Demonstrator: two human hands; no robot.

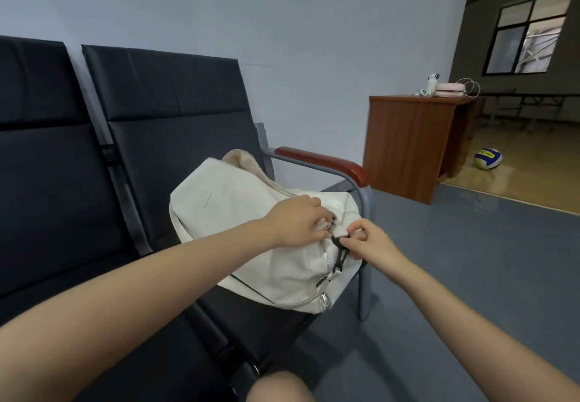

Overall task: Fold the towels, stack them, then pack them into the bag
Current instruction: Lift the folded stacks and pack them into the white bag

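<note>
No towels showed anywhere; whatever the cream bag (251, 213) held was hidden. It lay on the end seat of the black bench (150, 138), slumped against the wooden armrest (326, 163), its front corner overhanging the seat edge. The left hand (295, 222) pinched at the zipper pull (331, 224), fingertips buried in fabric. The right hand (373, 244) curled round a black cord (340, 249). Open blue floor (470, 260) ran to the right, a volleyball (487, 159) beyond.

Bag (251, 200) at fingertips: matt off-white cloth, metal zip; seat (163, 113) smooth black leatherette; armrest (326, 160) glossy wood.
</note>
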